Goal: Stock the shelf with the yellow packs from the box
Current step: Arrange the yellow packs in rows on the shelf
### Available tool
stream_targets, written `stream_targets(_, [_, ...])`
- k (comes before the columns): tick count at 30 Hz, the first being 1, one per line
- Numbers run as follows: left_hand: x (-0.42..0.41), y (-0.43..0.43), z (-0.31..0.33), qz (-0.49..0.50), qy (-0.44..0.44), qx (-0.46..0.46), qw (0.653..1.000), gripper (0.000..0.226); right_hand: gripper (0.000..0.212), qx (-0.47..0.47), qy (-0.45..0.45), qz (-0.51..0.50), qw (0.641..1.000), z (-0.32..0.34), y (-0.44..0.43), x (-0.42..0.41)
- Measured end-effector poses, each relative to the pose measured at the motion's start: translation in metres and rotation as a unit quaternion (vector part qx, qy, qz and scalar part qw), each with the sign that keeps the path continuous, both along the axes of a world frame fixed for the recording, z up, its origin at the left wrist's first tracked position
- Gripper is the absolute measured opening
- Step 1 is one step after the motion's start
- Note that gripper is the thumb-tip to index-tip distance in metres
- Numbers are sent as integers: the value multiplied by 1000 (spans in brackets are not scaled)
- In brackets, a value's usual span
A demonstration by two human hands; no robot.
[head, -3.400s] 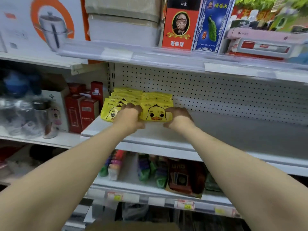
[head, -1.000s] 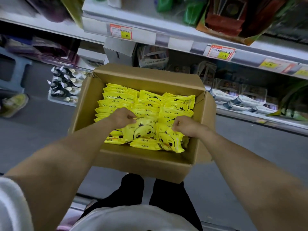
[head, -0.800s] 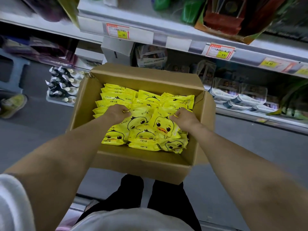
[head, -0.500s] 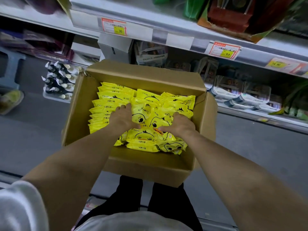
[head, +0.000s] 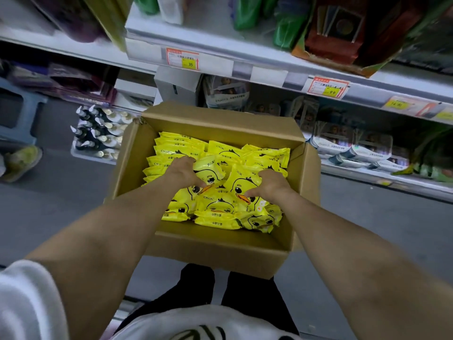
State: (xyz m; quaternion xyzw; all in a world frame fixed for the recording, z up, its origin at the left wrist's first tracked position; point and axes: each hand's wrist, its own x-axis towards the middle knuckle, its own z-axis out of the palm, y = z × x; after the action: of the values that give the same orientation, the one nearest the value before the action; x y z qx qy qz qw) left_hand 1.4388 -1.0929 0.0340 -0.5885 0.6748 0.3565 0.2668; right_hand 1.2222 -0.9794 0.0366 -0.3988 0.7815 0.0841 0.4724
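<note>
Shop aisle, grey floor (head: 61, 197), white shelf (head: 269, 73) running across the top of the view.

Left hand (head: 182, 171): fingers curled over the top of the yellow packs (head: 220, 207), thumb underneath, gripping near the middle of the pile. Right hand (head: 269, 185): same grip, thumb hooked under a duck-face pack. The hands are apart, with a couple of raised, tilted packs between them. How many packs each hand holds cannot be told.

The packs sit in an open cardboard box (head: 220, 251). Rows stand on edge toward the far-left corner; loose ones lie flat toward the near wall. The near-right corner shows bare cardboard. Both forearms cross the near wall and cover part of the pile.

Around the box:
- Tray of spray bottles (head: 98, 133) on the floor, just beyond the box's left wall.
- Blue stool (head: 19, 114) and a yellowish shoe (head: 22, 160) at the left edge.
- Orange price tags (head: 182, 58) on the shelf's front edge; one reads 35.
- Clear-packed goods on the lower shelf, right of the box; labels too blurred to read.

Goods on the upper shelf are cut off by the frame. What supports the box is hidden beneath it; dark trousers (head: 196, 283) show below its near wall.
</note>
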Motion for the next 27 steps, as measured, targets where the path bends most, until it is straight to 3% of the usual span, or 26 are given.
stream_targets(5, [4, -14, 45, -7, 72, 28, 997, 102, 93, -34, 18, 0, 999, 40, 7, 2])
stream_targets(13, [-10, -49, 156, -126, 125, -47, 983, 93, 83, -147, 77, -14, 986, 135, 15, -10])
stream_targets(19, [-45, -70, 264, -272, 131, -139, 943, 53, 64, -221, 106, -29, 969, 231, 15, -38])
stream_targets(23, [-73, -81, 328, -317, 151, -198, 915, 50, 33, -260, 142, -22, 955, 295, 15, -61])
stream_targets(27, [-100, -102, 394, -341, 185, -250, 887, 62, 28, -289, 143, -26, 946, 360, 8, -85])
